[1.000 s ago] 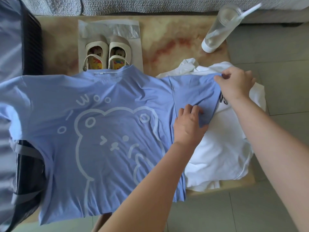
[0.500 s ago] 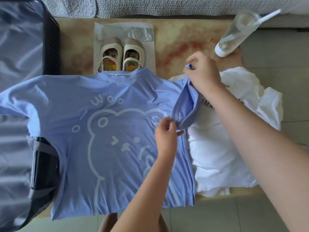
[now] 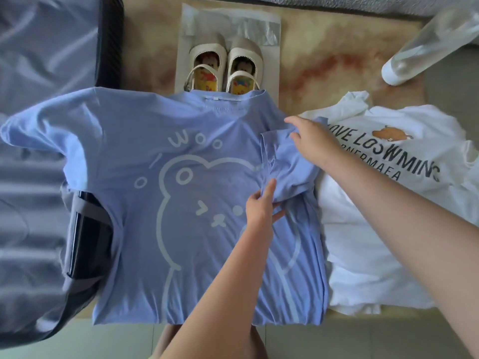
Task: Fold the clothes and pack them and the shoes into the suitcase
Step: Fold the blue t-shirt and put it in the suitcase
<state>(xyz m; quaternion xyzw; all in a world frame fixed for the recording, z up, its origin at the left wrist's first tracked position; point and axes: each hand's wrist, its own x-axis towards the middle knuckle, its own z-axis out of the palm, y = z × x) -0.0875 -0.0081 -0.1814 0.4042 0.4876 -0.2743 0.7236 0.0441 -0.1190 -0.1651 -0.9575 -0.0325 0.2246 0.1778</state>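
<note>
- Head view: the blue T-shirt lies spread on the worktop, bear print up. Its left sleeve and side drape over the rim of the open suitcase at the left. Its right sleeve is turned in over the body.
- The left grip, a bare hand, pinches the near edge of that turned-in sleeve between thumb and fingers.
- The right grip lies on the sleeve's far part. I cannot tell whether its fingers pinch the cloth or only press it.
- Done, as I judge it: only the first fold of this shirt, the right sleeve brought in.
- Left on this shirt: the left sleeve and the folds of the body.
- The white T-shirt lies rumpled and unfolded at the right, touching the blue one's edge.
- The shoes stand side by side on a plastic bag at the far side, heels at the blue collar.
- Both shirts and the shoes are not yet packed, so the task looks barely begun.
</note>
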